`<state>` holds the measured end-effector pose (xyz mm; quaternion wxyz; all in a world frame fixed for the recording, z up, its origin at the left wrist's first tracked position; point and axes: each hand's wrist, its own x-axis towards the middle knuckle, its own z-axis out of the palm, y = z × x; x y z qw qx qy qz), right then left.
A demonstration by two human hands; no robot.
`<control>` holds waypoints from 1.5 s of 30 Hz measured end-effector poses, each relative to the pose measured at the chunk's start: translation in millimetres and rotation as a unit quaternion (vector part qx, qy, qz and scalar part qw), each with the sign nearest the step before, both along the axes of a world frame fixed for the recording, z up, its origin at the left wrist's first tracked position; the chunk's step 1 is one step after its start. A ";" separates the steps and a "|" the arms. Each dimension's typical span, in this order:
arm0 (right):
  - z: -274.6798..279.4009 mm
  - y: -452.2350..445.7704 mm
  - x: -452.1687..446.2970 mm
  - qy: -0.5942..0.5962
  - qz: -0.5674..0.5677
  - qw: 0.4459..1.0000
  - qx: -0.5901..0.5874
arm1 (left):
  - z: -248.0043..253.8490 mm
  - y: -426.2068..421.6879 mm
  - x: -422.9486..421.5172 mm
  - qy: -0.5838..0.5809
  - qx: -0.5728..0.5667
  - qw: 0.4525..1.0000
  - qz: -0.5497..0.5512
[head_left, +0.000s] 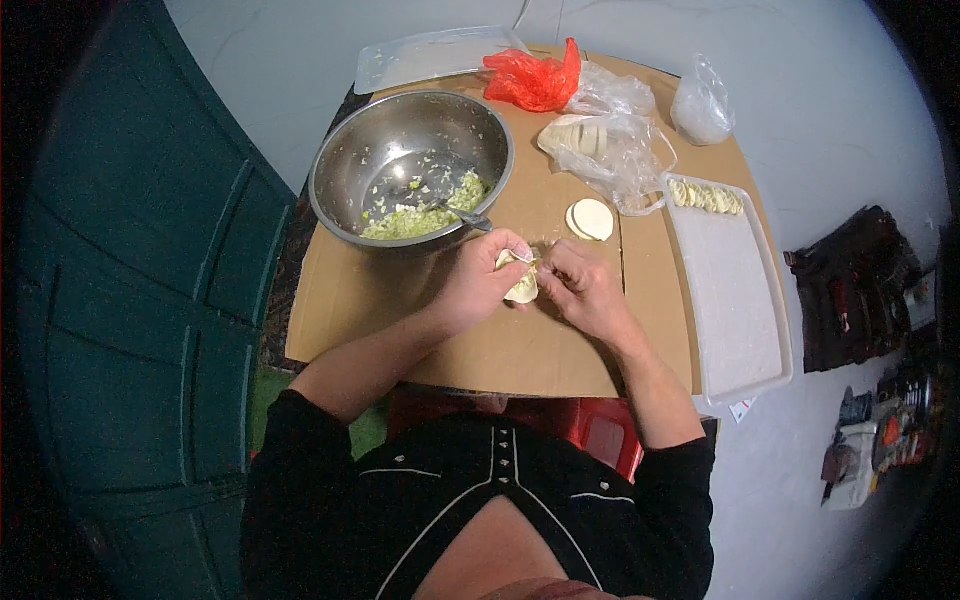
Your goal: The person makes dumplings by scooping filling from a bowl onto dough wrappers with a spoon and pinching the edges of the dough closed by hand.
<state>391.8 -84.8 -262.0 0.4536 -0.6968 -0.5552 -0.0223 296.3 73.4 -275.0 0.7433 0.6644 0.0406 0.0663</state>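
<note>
My left hand (478, 280) holds a round dumpling wrapper (522, 290) with pale green filling on it, partly folded. My right hand (588, 288) is closed at the wrapper's right edge, its thumb and fingers pinching there. Just behind my hands stands a large steel bowl (330, 180) with chopped green and white filling (410, 222) low in it. A spoon (468, 217) rests in the bowl with its handle over the near rim. To the right of the bowl, two round wrappers (592, 219) lie overlapping on the cardboard.
A white tray (740, 300) along the right edge carries a row of folded dumplings (706, 197) at its far end. Behind are a plastic bag with wrappers (590, 140), a red bag (535, 80), another clear bag (703, 105) and a translucent lid (430, 58). Brown cardboard (480, 350) covers the table.
</note>
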 end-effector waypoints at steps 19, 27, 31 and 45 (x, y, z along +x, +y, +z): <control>-1.5 -4.9 4.7 0.107 0.023 0.994 0.005 | 7.0 5.9 2.9 0.016 -0.005 0.999 -0.040; -1.1 -6.0 2.5 0.143 -0.004 0.990 -0.010 | 5.5 6.1 4.1 0.017 -0.028 0.998 -0.047; -6.3 -7.6 8.2 0.264 -0.024 0.964 -0.026 | 14.3 3.3 2.9 -0.007 -0.081 0.996 -0.026; 0.0 -7.8 10.7 0.412 -0.021 0.910 0.041 | -19.1 2.5 9.4 -0.171 0.102 0.977 -0.070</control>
